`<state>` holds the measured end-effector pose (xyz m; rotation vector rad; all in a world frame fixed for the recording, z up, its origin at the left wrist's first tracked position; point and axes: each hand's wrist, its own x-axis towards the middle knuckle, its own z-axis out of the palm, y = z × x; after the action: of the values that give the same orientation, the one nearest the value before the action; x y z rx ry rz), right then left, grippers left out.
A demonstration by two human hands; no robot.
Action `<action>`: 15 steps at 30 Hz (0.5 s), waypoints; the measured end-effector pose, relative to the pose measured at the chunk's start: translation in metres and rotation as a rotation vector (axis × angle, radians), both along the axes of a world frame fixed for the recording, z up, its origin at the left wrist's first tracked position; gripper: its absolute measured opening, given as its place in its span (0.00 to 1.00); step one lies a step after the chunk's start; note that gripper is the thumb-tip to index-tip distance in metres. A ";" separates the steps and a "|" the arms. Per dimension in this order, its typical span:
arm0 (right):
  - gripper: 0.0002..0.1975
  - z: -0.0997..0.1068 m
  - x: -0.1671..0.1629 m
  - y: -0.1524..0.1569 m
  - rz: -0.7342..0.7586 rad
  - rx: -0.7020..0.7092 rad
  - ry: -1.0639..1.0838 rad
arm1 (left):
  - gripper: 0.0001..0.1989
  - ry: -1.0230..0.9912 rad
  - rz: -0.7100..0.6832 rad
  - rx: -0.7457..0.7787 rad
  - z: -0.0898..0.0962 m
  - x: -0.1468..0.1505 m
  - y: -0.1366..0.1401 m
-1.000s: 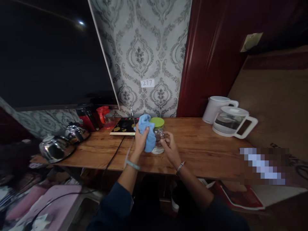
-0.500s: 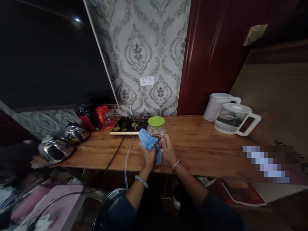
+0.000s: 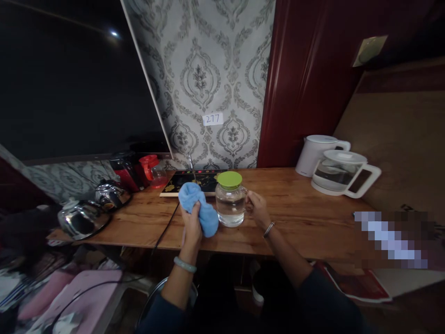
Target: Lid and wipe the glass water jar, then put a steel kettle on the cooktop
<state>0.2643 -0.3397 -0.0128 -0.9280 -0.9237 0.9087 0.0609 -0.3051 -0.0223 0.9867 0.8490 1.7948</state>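
Observation:
A clear glass pitcher (image 3: pixel 231 206) with a green lid (image 3: pixel 229 179) stands upright near the middle of the wooden table (image 3: pixel 288 208), with clear liquid inside. My right hand (image 3: pixel 256 207) is closed around its handle. To the left, my left hand (image 3: pixel 192 222) grips a bunched blue cloth (image 3: pixel 205 214), which hangs beside the pitcher's left side; whether they touch I cannot tell. Behind both lies a black electric tea stove (image 3: pixel 174 182) with gold flowers and a thin metal spout (image 3: pixel 191 163).
Shiny metal kettles (image 3: pixel 78 218) and a red-lidded jug (image 3: pixel 153 170) stand on the left. A white kettle (image 3: pixel 314 155) and a glass kettle with a white handle (image 3: pixel 335 174) are at the right. A black cord (image 3: pixel 166 227) runs over the front edge.
My left hand has drawn the blue cloth leftward, off the pitcher's front. My right hand has shifted right with the handle, and the pitcher's body now shows fully.

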 end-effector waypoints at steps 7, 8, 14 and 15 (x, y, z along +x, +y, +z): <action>0.28 -0.002 0.026 0.008 0.007 -0.007 -0.002 | 0.22 0.109 -0.349 0.060 0.042 0.024 0.043; 0.28 -0.003 0.026 0.008 0.000 -0.007 -0.001 | 0.21 0.124 -0.403 0.056 0.042 0.029 0.047; 0.28 -0.007 0.024 0.008 -0.062 0.011 -0.040 | 0.19 0.064 -0.416 -0.019 0.016 0.046 0.056; 0.28 -0.007 0.025 0.008 -0.066 0.015 -0.046 | 0.20 0.050 -0.390 -0.027 0.010 0.046 0.055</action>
<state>0.2889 -0.3317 -0.0197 -0.9637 -0.9325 0.8263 0.1071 -0.2502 -0.0121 1.0991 0.6555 1.4279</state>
